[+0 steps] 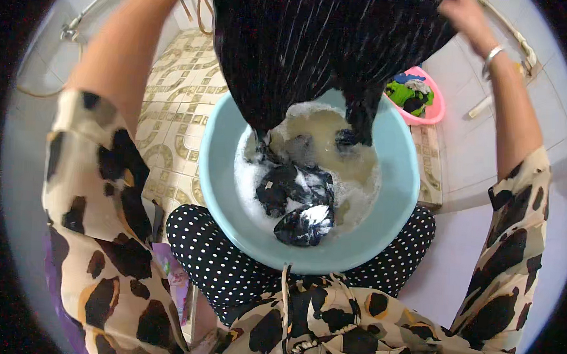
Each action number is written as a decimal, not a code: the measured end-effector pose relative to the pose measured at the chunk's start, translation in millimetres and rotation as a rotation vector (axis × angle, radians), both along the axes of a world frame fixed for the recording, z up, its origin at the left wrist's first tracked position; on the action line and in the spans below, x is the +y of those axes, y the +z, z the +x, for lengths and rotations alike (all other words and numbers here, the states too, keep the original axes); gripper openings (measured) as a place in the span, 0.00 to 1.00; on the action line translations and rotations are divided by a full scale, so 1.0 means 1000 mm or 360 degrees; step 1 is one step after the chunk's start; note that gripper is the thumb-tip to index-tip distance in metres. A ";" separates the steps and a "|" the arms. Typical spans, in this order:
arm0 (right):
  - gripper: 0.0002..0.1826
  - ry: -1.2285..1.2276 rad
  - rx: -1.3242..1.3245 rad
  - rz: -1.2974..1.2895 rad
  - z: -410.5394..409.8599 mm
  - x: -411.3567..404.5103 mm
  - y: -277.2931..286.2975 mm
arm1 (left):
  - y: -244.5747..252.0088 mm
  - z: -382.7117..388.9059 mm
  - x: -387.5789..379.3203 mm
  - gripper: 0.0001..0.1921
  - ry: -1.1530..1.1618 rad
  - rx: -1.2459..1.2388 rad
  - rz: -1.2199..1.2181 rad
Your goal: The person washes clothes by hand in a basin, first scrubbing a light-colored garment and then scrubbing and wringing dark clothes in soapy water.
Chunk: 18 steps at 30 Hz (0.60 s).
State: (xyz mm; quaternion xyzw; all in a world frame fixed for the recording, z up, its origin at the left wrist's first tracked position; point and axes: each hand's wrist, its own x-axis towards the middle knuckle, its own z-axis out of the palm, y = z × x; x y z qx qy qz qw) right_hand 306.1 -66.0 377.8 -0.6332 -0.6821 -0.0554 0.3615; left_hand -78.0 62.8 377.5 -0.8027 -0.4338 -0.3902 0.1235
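A wet black garment (316,42) hangs stretched across the top of the view, water streaming down it. Its two lower ends dip into a light blue plastic basin (400,181). At the garment's upper right edge, my right hand (464,19) grips the cloth; a metal bangle is on that wrist. My left forearm reaches up past the top edge, so the left hand is out of view. Cloudy, sudsy water (322,127) fills the basin's bottom. Bunched dark wet clothes (301,196) lie in it, with white foam on them.
Behind the basin on the right is a pink tub (436,107) holding green, blue and grey clothes (410,95). Patterned floor tiles (177,122) extend to the left. Pipes (509,25) run along the tiled walls. My knees (197,235) in polka-dot trousers flank the basin.
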 end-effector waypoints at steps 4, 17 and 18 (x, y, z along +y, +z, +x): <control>0.10 0.0499 -0.0300 -0.0412 0.012 -0.007 -0.139 | -0.124 0.007 -0.057 0.17 -0.0102 0.0932 -0.1149; 0.25 0.1112 0.1964 -0.1187 -0.093 -0.028 -0.147 | -0.127 0.054 -0.091 0.04 -0.0784 -0.1477 -0.2403; 0.25 0.1170 0.1644 -0.1142 -0.114 -0.029 -0.159 | -0.132 0.081 -0.098 0.06 -0.0803 -0.1469 -0.2392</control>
